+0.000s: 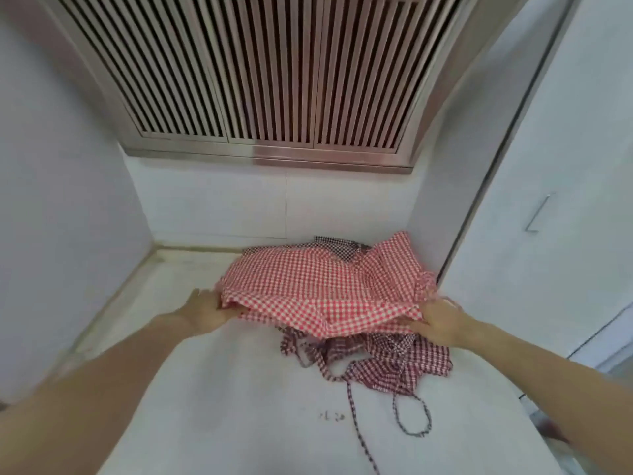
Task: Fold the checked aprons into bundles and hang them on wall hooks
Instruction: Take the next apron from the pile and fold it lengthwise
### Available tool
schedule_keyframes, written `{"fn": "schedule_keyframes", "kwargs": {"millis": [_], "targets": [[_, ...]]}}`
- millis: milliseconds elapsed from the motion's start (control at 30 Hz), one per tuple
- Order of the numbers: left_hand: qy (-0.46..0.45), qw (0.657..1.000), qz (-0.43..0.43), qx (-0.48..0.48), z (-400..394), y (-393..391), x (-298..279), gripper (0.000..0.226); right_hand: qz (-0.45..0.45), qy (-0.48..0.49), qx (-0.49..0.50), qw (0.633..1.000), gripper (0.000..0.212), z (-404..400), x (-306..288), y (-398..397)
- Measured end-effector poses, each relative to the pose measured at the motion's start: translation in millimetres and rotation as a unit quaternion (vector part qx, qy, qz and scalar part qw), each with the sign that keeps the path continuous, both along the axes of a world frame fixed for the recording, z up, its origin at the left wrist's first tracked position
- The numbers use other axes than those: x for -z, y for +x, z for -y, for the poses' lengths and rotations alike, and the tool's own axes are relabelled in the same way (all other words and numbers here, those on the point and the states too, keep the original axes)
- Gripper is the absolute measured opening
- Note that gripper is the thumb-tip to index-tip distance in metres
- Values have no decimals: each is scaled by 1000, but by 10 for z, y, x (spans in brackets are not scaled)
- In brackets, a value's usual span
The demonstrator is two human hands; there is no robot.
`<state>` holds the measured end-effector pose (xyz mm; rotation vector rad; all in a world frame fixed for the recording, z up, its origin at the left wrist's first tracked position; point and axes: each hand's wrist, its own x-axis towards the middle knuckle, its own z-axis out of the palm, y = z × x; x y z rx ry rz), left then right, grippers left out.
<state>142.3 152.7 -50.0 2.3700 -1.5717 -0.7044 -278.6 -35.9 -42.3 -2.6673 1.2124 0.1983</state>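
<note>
Gripping the red checked apron at both edges on the counter, my left hand and right hand risk snagging the darker apron underneath, whose trailing strings could tangle in.

The top apron, right of the frame's centre, is checked in bright red and white. Beneath its lower edge, the crumpled apron at lower right is checked in dark maroon and white, and its loose ties show the same small dark check. At the pile's upper edge, another cloth shows a dark check. The counter is white, faintly smudged. The walls are pale grey-white. The slatted vent at the top is pinkish metal with dark stripes.
</note>
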Motion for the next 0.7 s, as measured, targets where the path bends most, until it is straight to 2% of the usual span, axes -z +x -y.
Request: {"fn": "schedule_keyframes", "kwargs": {"millis": [33, 67, 133, 167, 233, 267, 333, 400, 500, 567, 700], "targets": [[75, 996, -40, -9, -117, -32, 150, 93, -49, 45, 21, 998, 100, -84, 206, -22], [134, 988, -77, -14, -173, -15, 243, 91, -81, 89, 30, 992, 93, -205, 259, 11], [210, 973, -94, -13, -349, 31, 489, 81, -156, 194, 29, 968, 64, -403, 518, 35], [245, 965, -92, -2, -428, 43, 582, 76, -170, 233, 28, 957, 72, -477, 617, 38], [296, 945, -138, -10, -544, 94, 779, 78, -247, 365, 66, 895, 121, -518, 810, 54], [324, 928, -184, -16, -574, 84, 826, 80, -284, 412, 95, 860, 124, -545, 805, 72], [368, 879, -303, -18, -640, 7, 868, 77, -307, 462, 122, 823, 106, -569, 751, 144], [370, 848, -378, -10, -645, -87, 903, 72, -315, 468, 105, 819, 99, -542, 699, 204], [323, 833, -443, -73, -617, -185, 1077, 100, -310, 469, 108, 820, 79, -496, 693, 292], [322, 836, -431, -103, -594, -259, 1206, 115, -297, 480, 101, 819, 74, -471, 630, 333], [363, 851, -372, -72, -566, -304, 1328, 121, -260, 465, 114, 839, 82, -317, 579, 344]]}}
